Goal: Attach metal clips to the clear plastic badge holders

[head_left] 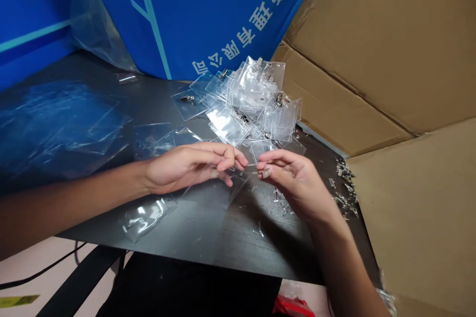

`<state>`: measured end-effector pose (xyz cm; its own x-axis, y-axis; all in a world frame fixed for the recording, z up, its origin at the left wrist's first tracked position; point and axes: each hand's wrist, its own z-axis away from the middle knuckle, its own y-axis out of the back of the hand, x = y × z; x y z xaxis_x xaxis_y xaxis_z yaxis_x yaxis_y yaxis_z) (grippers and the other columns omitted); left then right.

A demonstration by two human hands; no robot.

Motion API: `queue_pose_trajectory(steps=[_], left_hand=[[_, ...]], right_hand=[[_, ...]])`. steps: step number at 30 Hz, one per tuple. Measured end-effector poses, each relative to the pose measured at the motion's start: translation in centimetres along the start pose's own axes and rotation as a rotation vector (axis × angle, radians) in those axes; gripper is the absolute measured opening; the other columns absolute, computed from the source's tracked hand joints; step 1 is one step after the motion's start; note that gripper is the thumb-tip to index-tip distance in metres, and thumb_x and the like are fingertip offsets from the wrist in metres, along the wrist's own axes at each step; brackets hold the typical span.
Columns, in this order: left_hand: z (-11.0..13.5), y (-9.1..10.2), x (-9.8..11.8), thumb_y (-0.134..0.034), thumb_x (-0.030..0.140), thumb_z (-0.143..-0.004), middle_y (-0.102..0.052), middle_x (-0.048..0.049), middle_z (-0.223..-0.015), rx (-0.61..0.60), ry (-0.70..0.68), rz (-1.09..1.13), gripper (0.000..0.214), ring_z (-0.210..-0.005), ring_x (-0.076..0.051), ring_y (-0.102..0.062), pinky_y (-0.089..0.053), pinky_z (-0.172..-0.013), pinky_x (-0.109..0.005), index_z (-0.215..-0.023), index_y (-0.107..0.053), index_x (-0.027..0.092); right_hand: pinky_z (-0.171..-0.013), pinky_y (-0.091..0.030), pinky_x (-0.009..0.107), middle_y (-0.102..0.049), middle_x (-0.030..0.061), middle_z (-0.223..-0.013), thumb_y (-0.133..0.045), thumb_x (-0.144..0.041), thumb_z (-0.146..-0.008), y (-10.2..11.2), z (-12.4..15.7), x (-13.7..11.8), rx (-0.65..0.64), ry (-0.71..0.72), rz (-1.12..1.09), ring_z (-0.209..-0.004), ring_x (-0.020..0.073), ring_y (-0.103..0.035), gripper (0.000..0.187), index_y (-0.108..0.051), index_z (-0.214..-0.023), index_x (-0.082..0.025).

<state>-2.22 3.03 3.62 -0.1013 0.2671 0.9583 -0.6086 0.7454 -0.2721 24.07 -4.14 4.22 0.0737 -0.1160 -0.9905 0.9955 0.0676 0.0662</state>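
Above the bench (238, 252), the right hand (293, 178) held a small metal clip (266, 173) in a narrow grip. The left hand (186, 166) was at a clear sleeve (213, 200) toward the front edge; whether its grip had closed, I couldn't tell. Loose clips (344, 190) lay along the right edge.

Indoor light of middling strength, from a source out of view. Strong white glare flares on the piled clear plastic sleeves (228, 123) and on a single sleeve (147, 219) nearer the front edge. A pale sheen spreads over the dark tabletop (201, 230); right of it, a deep soft shadow lies beneath the right hand (288, 178). The blue panel (208, 15) darkens toward the upper left. The left forearm (70, 205) looks soft and stretched near the frame's edge, and the bluish left-hand heap (63, 124) is hazy.
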Motion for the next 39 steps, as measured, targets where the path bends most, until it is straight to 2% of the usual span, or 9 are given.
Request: queue_pose_trajectory(steps=[4,10,17,21,25,27,31,36,39], left_hand=[[-0.1,-0.8,-1.8,-0.072,0.028,-0.094,-0.077,-0.0161,-0.128,0.029,0.070,0.216,0.027,-0.117,-0.034,-0.068,-0.056,-0.072,-0.038,-0.071,-0.059,0.021],[-0.4,-0.8,-2.8,-0.070,0.030,-0.102,-0.056,-0.0062,-0.080,0.031,0.050,0.402,0.029,-0.083,-0.024,-0.058,-0.055,-0.078,-0.037,-0.077,-0.059,0.022],[-0.1,-0.5,-2.6,-0.074,0.079,-0.091,-0.052,-0.0052,-0.091,-0.036,0.155,0.542,0.064,-0.084,-0.020,-0.051,-0.056,-0.077,-0.032,-0.098,-0.076,0.015],[0.4,-0.1,-3.6,-0.092,0.068,-0.078,-0.056,-0.0057,-0.105,-0.067,0.092,0.480,0.063,-0.096,-0.021,-0.054,-0.055,-0.083,-0.031,-0.117,-0.082,0.019],[0.8,0.8,-4.6,-0.093,0.071,-0.077,-0.056,-0.0059,-0.113,-0.056,0.048,0.435,0.077,-0.098,-0.020,-0.054,-0.057,-0.085,-0.031,-0.140,-0.079,0.028],[1.1,0.9,-4.5,-0.100,0.055,-0.071,-0.056,-0.0048,-0.116,-0.034,0.051,0.355,0.084,-0.101,-0.020,-0.056,-0.058,-0.089,-0.032,-0.148,-0.075,0.033],[1.3,0.6,-3.5,-0.085,0.026,-0.073,-0.065,-0.0062,-0.119,0.015,0.142,0.266,0.068,-0.107,-0.023,-0.064,-0.060,-0.096,-0.038,-0.141,-0.080,0.031],[0.6,-0.4,-3.1,-0.077,0.023,-0.083,-0.081,-0.0101,-0.123,0.078,0.231,0.118,0.055,-0.119,-0.031,-0.076,-0.060,-0.110,-0.046,-0.138,-0.081,0.023],[0.1,-0.9,-3.0,-0.083,0.023,-0.085,-0.085,-0.0097,-0.106,0.142,0.186,0.041,0.051,-0.109,-0.029,-0.080,-0.063,-0.105,-0.046,-0.135,-0.078,0.018]], right_hand=[[-0.089,-0.068,0.036,-0.084,0.0031,-0.097,-0.099,-0.045,-0.084,-2.1,-0.4,2.0,-0.070,-0.016,-0.268,-0.084,0.0176,-0.079,0.030,-0.083,-0.099,-0.026],[-0.085,-0.062,0.030,-0.083,0.0010,-0.098,-0.097,-0.028,-0.089,-2.0,0.2,3.8,-0.095,0.124,-0.279,-0.083,0.0141,-0.074,0.011,-0.086,-0.090,-0.027],[-0.092,-0.061,0.033,-0.087,0.0031,-0.101,-0.098,-0.033,-0.088,-2.0,-0.4,5.3,-0.126,0.055,-0.311,-0.092,0.0171,-0.078,0.012,-0.090,-0.095,-0.027],[-0.093,-0.060,0.030,-0.086,0.0021,-0.096,-0.096,-0.031,-0.090,-2.0,-0.4,5.2,-0.135,0.051,-0.374,-0.091,0.0152,-0.076,0.009,-0.090,-0.095,-0.026],[-0.092,-0.059,0.029,-0.083,0.0012,-0.094,-0.097,-0.029,-0.088,-1.9,-0.5,5.3,-0.099,0.033,-0.419,-0.090,0.0143,-0.074,0.012,-0.088,-0.095,-0.026],[-0.094,-0.059,0.031,-0.080,0.0013,-0.094,-0.098,-0.028,-0.086,-1.9,-0.6,5.4,-0.076,0.017,-0.425,-0.091,0.0151,-0.072,0.016,-0.086,-0.095,-0.025],[-0.100,-0.059,0.034,-0.077,0.0025,-0.097,-0.097,-0.026,-0.083,-1.8,-0.8,5.5,-0.054,0.013,-0.420,-0.096,0.0173,-0.071,0.023,-0.082,-0.101,-0.024],[-0.098,-0.060,0.034,-0.075,0.0014,-0.092,-0.087,-0.018,-0.081,-1.6,-0.8,5.3,-0.044,0.063,-0.401,-0.092,0.0175,-0.070,0.024,-0.079,-0.104,-0.024],[-0.093,-0.061,0.032,-0.077,0.0012,-0.093,-0.086,-0.017,-0.083,-1.7,-0.7,5.0,-0.020,0.071,-0.396,-0.088,0.0160,-0.070,0.023,-0.079,-0.104,-0.024]])
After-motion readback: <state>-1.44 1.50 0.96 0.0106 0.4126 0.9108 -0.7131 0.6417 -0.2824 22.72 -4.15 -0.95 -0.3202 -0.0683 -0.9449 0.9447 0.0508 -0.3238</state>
